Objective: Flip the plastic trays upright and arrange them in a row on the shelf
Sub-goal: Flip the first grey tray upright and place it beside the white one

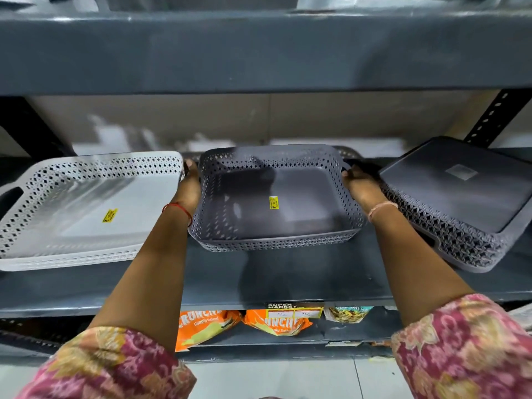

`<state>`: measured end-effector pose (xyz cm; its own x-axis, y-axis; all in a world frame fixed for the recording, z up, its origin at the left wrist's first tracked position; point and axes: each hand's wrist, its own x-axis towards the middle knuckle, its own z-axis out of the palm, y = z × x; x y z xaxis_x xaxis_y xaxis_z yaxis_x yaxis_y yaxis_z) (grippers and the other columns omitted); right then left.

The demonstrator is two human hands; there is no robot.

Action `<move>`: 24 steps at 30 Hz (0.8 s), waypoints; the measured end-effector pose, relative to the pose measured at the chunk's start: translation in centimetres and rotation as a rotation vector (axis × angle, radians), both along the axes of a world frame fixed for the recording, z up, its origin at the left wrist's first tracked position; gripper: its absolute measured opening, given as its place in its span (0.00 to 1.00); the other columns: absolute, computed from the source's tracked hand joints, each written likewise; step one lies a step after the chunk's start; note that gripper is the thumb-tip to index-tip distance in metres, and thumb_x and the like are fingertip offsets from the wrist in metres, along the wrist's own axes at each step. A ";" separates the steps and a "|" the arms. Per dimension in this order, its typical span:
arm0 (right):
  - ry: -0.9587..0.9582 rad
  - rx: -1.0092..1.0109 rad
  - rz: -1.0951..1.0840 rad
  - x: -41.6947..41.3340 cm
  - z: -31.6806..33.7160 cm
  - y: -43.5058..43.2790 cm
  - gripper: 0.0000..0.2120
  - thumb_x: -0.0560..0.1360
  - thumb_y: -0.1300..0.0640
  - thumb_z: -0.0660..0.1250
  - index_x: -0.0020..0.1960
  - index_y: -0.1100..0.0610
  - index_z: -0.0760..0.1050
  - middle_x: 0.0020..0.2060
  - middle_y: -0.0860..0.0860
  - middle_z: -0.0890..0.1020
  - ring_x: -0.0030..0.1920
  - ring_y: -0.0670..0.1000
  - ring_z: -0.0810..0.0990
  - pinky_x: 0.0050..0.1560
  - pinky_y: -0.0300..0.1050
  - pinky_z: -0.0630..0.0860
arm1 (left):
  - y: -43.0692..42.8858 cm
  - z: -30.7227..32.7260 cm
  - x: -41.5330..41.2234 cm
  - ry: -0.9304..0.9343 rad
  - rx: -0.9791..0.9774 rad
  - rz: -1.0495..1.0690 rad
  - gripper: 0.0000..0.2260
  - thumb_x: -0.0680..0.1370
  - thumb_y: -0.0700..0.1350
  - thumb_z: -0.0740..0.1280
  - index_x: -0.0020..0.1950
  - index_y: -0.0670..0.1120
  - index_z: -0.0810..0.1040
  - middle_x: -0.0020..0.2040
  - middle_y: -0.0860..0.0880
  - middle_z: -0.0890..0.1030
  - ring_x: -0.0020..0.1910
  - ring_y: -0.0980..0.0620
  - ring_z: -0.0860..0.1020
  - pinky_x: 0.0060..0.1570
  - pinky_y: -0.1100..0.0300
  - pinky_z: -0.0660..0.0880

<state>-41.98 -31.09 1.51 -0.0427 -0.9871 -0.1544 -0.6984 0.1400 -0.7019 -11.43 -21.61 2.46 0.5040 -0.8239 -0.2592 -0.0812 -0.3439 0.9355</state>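
Note:
A dark grey perforated tray (288, 226) stands upright in the middle of the grey shelf (288, 283), a yellow price sticker inside it. My left hand (191, 182) grips its left handle and my right hand (358, 182) grips its right handle. To the left lies a white perforated tray (86, 203), upright, also with a yellow sticker. At the right a second dark grey tray (460, 203) lies upside down, its flat bottom facing up and tilted.
The shelf above (259, 53) hangs low over the trays. A perforated black upright (486, 119) stands at the back right. Orange snack packets (207, 326) and a price label (293, 311) sit on the lower level. Pale boxes blur behind the trays.

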 end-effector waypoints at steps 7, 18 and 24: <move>-0.159 -0.030 -0.028 -0.2 0.2 1.0 0.11 0.78 0.50 0.54 0.55 0.56 0.67 0.33 0.50 0.69 0.32 0.49 0.68 0.40 0.46 0.68 | 1.7 0.7 -1.6 0.025 -0.197 0.045 0.28 0.80 0.57 0.46 0.66 0.39 0.72 0.64 0.41 0.76 0.64 0.44 0.74 0.68 0.51 0.68; 0.172 -0.605 0.093 -4.6 2.4 5.9 0.29 0.71 0.46 0.64 0.67 0.61 0.68 0.74 0.61 0.61 0.72 0.61 0.63 0.71 0.54 0.63 | 0.4 2.1 -12.5 -0.468 -0.347 -0.179 0.24 0.80 0.50 0.56 0.74 0.42 0.59 0.75 0.41 0.62 0.75 0.45 0.59 0.75 0.55 0.56; 0.243 -0.653 0.058 -12.4 3.0 5.1 0.28 0.72 0.45 0.62 0.67 0.60 0.69 0.73 0.59 0.64 0.70 0.60 0.65 0.67 0.57 0.67 | -0.9 1.8 -23.8 -0.459 -0.441 -0.276 0.27 0.79 0.50 0.58 0.73 0.38 0.58 0.75 0.38 0.61 0.75 0.44 0.58 0.76 0.53 0.55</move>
<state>-54.35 -25.97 4.47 0.0544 -0.8762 0.4788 -0.8398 -0.2995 -0.4528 -35.24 -22.47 4.26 0.2395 -0.9171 0.3187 -0.5322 0.1505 0.8331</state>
